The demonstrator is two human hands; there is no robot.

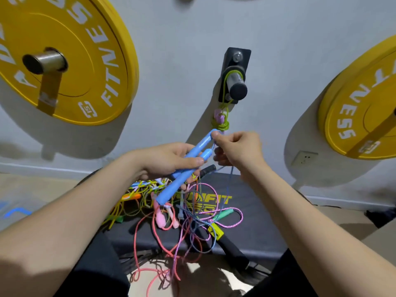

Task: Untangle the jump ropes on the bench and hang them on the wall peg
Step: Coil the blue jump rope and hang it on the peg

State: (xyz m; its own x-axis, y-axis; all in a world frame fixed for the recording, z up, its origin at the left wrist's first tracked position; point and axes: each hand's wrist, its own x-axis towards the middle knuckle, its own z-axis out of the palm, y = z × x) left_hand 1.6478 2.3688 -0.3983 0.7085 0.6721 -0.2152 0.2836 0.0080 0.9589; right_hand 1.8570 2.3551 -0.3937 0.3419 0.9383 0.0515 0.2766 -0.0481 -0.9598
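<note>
Matt blue foam-like handles [188, 166], braided cord ropes [214, 219], brushed metal wall peg [234, 79], matt black bench [252, 211].

Position: worn on the person's head, close over the bench [261, 221].
Direction: forward and down, wide-angle, facing the wall [182, 35].

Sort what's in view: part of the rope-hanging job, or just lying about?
Job: blue rope in hand, peg, green rope hung on it, tangle, bench.
Idle: left plate, right plate, wall socket.
</note>
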